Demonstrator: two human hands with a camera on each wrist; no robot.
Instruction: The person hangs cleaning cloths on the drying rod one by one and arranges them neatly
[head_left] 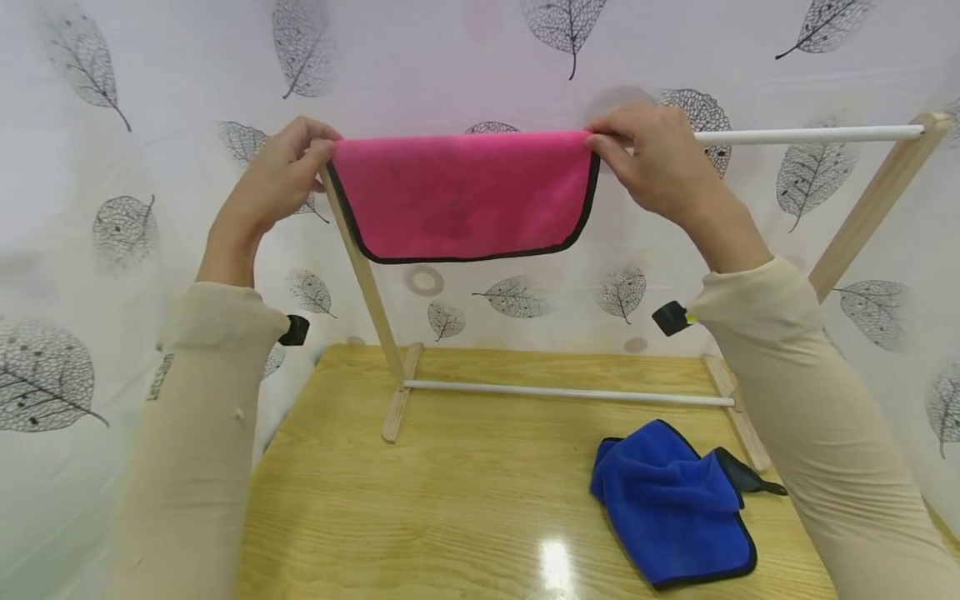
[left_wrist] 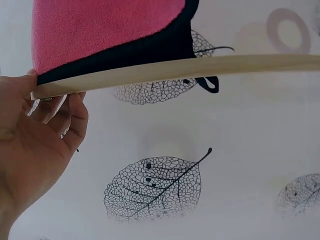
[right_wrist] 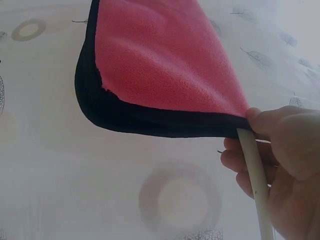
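A pink towel (head_left: 465,200) with black edging hangs folded over the white top bar (head_left: 810,135) of a wooden rack. At its upper left corner, my left hand (head_left: 288,167) pinches the cloth beside the rack's left post (head_left: 367,292). My right hand (head_left: 660,162) pinches the upper right corner at the bar. The left wrist view shows the thumb (left_wrist: 27,82) at the towel's edge, with the other fingers behind the post. In the right wrist view, the thumb (right_wrist: 262,120) presses the towel's edge on the bar, fingers behind it.
A crumpled blue towel (head_left: 675,508) with black edging lies on the wooden table (head_left: 420,517) at the front right. The rack's lower white bar (head_left: 570,393) joins its two feet near the table's back. A leaf-print curtain (head_left: 450,50) hangs behind.
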